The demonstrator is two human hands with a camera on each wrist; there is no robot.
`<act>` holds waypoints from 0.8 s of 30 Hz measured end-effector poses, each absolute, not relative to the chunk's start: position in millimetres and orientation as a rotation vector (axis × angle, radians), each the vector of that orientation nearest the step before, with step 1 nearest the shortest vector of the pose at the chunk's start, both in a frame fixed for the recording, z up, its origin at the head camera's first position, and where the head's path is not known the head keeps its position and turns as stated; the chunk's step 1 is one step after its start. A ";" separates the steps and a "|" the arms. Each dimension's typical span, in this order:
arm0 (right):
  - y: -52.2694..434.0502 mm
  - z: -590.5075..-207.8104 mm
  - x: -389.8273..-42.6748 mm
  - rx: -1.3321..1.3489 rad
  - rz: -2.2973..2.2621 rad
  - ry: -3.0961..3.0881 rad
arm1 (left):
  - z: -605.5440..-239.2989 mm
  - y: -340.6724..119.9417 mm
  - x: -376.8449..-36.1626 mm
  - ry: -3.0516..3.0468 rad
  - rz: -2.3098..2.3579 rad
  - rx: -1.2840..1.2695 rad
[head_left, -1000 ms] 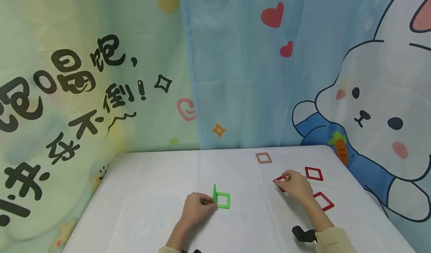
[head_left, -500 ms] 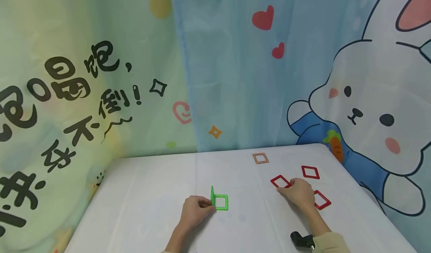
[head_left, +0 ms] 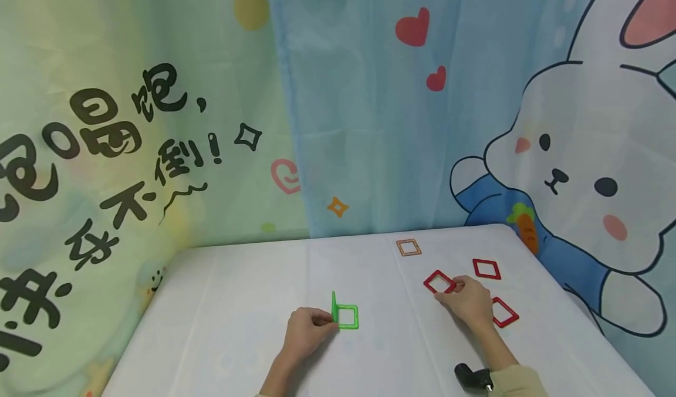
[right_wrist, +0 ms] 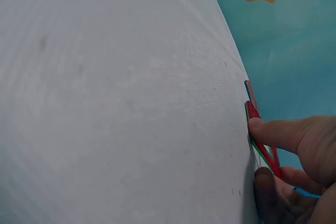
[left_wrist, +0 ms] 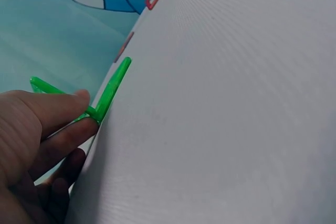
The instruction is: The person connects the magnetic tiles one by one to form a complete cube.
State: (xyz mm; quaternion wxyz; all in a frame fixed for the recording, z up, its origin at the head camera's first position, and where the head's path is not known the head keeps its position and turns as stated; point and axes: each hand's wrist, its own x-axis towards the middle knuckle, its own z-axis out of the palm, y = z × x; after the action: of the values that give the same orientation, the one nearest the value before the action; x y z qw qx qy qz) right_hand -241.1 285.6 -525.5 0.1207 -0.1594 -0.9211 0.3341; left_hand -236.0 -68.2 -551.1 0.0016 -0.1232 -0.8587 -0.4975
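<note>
In the head view, my left hand (head_left: 307,333) pinches an upright green square frame (head_left: 335,309) between thumb and fingers. A second green square frame (head_left: 356,318) lies flat on the table, meeting the upright one along an edge. From the left wrist the green pair (left_wrist: 113,88) forms a V. My right hand (head_left: 472,302) pinches one corner of a red square frame (head_left: 430,277), which is tilted near the tabletop. Seen from the right wrist, thumb and fingers close on this red frame (right_wrist: 269,162); the fingers hide part of it.
Two more red square frames lie beyond and beside the right hand, one farther back (head_left: 484,261) and one nearer (head_left: 509,321). An orange square frame (head_left: 406,240) lies near the back edge of the white table (head_left: 237,303). A printed curtain (head_left: 364,121) hangs behind.
The red frame in my right hand has turned from nearly edge-on to showing its square opening, and the hand has dropped slightly nearer. My left hand keeps its hold on the green frame.
</note>
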 end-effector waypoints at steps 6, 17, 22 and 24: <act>279.2 -529.7 -247.9 -0.418 1.031 -2.535 | -553.0 -68.7 -236.6 -2.698 -1.574 -0.371; 238.3 -527.0 -246.7 -0.121 1.358 -2.452 | -550.6 -69.4 -237.3 -2.693 -1.567 -0.371; 221.4 -524.0 -246.8 -0.021 1.383 -2.452 | -550.7 -68.5 -237.2 -2.695 -1.583 -0.365; 214.3 -523.7 -247.5 0.010 1.397 -2.442 | -550.6 -68.4 -237.1 -2.697 -1.583 -0.362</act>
State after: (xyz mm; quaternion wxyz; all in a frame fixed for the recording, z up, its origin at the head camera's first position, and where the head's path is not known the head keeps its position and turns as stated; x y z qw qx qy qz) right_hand -247.5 214.3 -523.7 0.1637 0.0034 -0.8563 0.4898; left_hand -237.1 -68.4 -550.6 -0.0035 -0.1151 -0.8567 -0.5027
